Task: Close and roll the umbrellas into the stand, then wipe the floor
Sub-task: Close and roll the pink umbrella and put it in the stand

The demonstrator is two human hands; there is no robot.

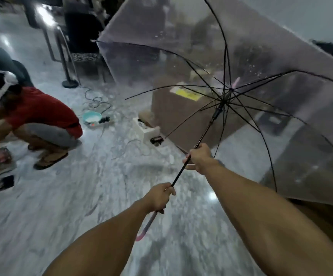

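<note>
Home interior: marble floor [82,206], chairs [82,42], cardboard box [181,120].

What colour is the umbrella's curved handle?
Pink, seen in the head view: the handle curves below the left hand.

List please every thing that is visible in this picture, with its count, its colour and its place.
umbrella: one, clear canopy with black ribs, open, right and top
umbrella shaft: one, black, runs from the hands up to the ribs
umbrella handle: one, pink, curved, below the left hand
floor: grey marble, glossy
cardboard box: one, brown with a yellow label, behind the canopy
bowl: one, teal, on the floor, centre left
cables: dark, on the floor near the bowl
white box: one, on the floor beside the cardboard box
other person: one, red shirt, squatting at the left
left hand: closed on the shaft just above the handle
right hand: closed on the shaft, higher up
</note>
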